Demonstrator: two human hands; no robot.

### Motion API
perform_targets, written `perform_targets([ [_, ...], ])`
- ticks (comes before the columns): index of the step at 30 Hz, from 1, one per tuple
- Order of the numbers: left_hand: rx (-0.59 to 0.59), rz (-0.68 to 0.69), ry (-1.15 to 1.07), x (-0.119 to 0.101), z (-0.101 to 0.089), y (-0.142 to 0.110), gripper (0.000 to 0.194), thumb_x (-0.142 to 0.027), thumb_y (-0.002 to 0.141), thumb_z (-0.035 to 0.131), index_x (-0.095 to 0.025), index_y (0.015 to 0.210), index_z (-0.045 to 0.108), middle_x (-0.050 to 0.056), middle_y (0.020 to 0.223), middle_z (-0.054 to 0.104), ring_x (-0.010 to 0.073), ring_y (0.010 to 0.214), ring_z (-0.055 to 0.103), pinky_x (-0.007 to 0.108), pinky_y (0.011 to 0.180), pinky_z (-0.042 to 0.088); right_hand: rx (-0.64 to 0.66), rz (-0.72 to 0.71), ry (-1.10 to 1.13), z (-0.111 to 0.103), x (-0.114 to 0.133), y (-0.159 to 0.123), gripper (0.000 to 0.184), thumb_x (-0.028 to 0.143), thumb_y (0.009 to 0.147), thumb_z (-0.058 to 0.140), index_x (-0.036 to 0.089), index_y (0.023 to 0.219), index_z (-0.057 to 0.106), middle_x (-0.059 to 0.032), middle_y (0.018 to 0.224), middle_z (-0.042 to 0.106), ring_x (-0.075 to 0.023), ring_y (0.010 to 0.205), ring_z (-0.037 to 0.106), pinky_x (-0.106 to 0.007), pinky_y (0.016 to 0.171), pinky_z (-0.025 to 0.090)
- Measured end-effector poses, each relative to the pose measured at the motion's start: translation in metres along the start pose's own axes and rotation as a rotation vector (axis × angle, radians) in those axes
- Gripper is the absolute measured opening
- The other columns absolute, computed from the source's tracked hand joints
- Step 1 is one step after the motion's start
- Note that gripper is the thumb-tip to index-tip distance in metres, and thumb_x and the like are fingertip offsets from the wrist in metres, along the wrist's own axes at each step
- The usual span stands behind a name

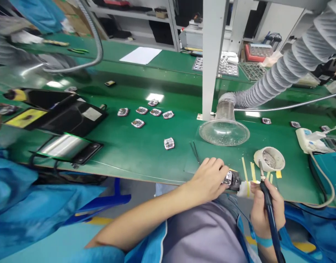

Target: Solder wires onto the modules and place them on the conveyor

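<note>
At the edge of the green workbench [146, 160], the left hand [208, 179] curled its fingers around a small square metal case [227, 178], holding it just beside the right hand [266, 213]. The right hand pinched a soldering iron [268, 197], its tip pointing up. Tweezers [194, 152] lay near the left hand, a cup of metal scraps [269, 159] lay near the right, and more square cases [146, 114] sat farther along the bench.
</note>
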State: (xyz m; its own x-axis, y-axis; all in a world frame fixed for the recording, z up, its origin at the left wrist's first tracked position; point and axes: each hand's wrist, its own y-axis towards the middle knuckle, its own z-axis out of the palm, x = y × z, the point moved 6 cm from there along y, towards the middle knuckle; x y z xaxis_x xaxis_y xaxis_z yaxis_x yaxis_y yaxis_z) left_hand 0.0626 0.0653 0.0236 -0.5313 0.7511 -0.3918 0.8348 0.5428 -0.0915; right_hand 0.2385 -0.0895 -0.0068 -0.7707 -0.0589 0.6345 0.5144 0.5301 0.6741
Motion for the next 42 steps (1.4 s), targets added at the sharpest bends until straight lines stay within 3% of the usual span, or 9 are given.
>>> perform_targets([
  [5, -0.147, 0.02, -0.057, 0.006, 0.011, -0.005, 0.046, -0.041, 0.106, 0.089, -0.021, 0.143, 0.069, 0.011, 0.134, 0.074, 0.0334, 0.118, 0.067, 0.049, 0.102, 0.054, -0.05, -0.07, -0.143, -0.021, -0.034, 0.007, 0.067, 0.035, 0.11, 0.083, 0.015, 0.17, 0.06, -0.016, 0.118, 0.085, -0.0323, 0.104, 0.086, -0.05, 0.099, 0.072],
  [8, -0.344, 0.072, -0.161, 0.011, 0.013, -0.016, 0.058, -0.04, 0.107, 0.089, -0.021, 0.153, 0.061, 0.013, 0.144, 0.075, 0.0339, 0.128, 0.07, 0.049, 0.107, 0.056, 0.013, -0.106, -0.219, -0.024, -0.051, 0.018, 0.052, 0.036, 0.107, 0.087, 0.018, 0.154, 0.075, -0.0155, 0.124, 0.085, -0.0326, 0.111, 0.084, -0.051, 0.107, 0.069],
  [13, -0.619, 0.017, -0.15, 0.028, 0.02, -0.057, 0.028, -0.029, 0.112, 0.076, -0.022, 0.138, 0.067, 0.013, 0.129, 0.079, 0.0313, 0.117, 0.073, 0.046, 0.099, 0.057, 0.035, -0.091, -0.187, -0.021, -0.049, 0.022, 0.047, 0.036, 0.108, 0.086, 0.019, 0.151, 0.078, -0.0146, 0.125, 0.085, -0.0274, 0.104, 0.084, -0.038, 0.093, 0.07],
  [17, -0.6, 0.055, -0.124, 0.026, 0.031, -0.083, 0.005, -0.018, 0.113, 0.072, -0.022, 0.115, 0.071, 0.009, 0.118, 0.081, 0.0269, 0.109, 0.073, 0.042, 0.096, 0.054, 0.094, -0.032, -0.041, 0.001, -0.034, 0.015, 0.049, 0.037, 0.107, 0.088, 0.02, 0.152, 0.076, -0.0133, 0.125, 0.084, -0.0259, 0.1, 0.084, -0.036, 0.088, 0.071],
  [21, -0.636, 0.124, -0.172, 0.016, 0.027, -0.093, 0.011, -0.011, 0.113, 0.069, -0.02, 0.11, 0.073, 0.007, 0.107, 0.08, 0.0224, 0.096, 0.069, 0.039, 0.089, 0.052, 0.199, -0.048, 0.089, 0.029, -0.012, 0.013, 0.049, 0.032, 0.105, 0.089, 0.023, 0.151, 0.075, -0.012, 0.124, 0.083, -0.0263, 0.1, 0.084, -0.039, 0.089, 0.073],
  [25, -0.759, 0.13, -0.203, 0.014, 0.016, -0.085, 0.019, -0.007, 0.112, 0.071, -0.021, 0.122, 0.078, 0.004, 0.099, 0.077, 0.0184, 0.086, 0.067, 0.035, 0.082, 0.054, 0.3, -0.131, 0.224, 0.044, 0.007, 0.016, 0.052, 0.021, 0.106, 0.086, 0.026, 0.156, 0.072, -0.0092, 0.118, 0.083, -0.0254, 0.101, 0.083, -0.038, 0.087, 0.073],
  [30, -0.933, 0.126, -0.18, 0.016, 0.015, -0.064, 0.02, -0.004, 0.109, 0.072, -0.02, 0.118, 0.078, 0.003, 0.091, 0.075, 0.0176, 0.08, 0.066, 0.035, 0.079, 0.055, 0.306, -0.166, 0.339, 0.043, 0.009, 0.014, 0.047, 0.037, 0.113, 0.08, 0.021, 0.156, 0.071, -0.0111, 0.113, 0.082, -0.0282, 0.097, 0.083, -0.042, 0.081, 0.073],
  [34, -0.961, 0.15, -0.173, 0.014, 0.019, -0.056, 0.014, -0.008, 0.11, 0.074, -0.02, 0.116, 0.076, 0.001, 0.088, 0.074, 0.0167, 0.076, 0.066, 0.036, 0.078, 0.054, 0.243, -0.121, 0.399, 0.04, 0.006, 0.01, 0.043, 0.05, 0.117, 0.071, 0.018, 0.145, 0.075, -0.0113, 0.107, 0.077, -0.0293, 0.092, 0.08, -0.043, 0.072, 0.069],
  [42, -0.94, 0.126, -0.153, 0.014, 0.024, -0.056, 0.02, -0.006, 0.104, 0.074, -0.024, 0.114, 0.074, 0.0, 0.087, 0.073, 0.0171, 0.077, 0.066, 0.037, 0.079, 0.054, 0.243, -0.079, 0.52, 0.04, 0.008, 0.005, 0.024, 0.039, 0.113, 0.069, 0.02, 0.126, 0.078, -0.0061, 0.095, 0.075, -0.0314, 0.089, 0.082, -0.05, 0.071, 0.073],
])
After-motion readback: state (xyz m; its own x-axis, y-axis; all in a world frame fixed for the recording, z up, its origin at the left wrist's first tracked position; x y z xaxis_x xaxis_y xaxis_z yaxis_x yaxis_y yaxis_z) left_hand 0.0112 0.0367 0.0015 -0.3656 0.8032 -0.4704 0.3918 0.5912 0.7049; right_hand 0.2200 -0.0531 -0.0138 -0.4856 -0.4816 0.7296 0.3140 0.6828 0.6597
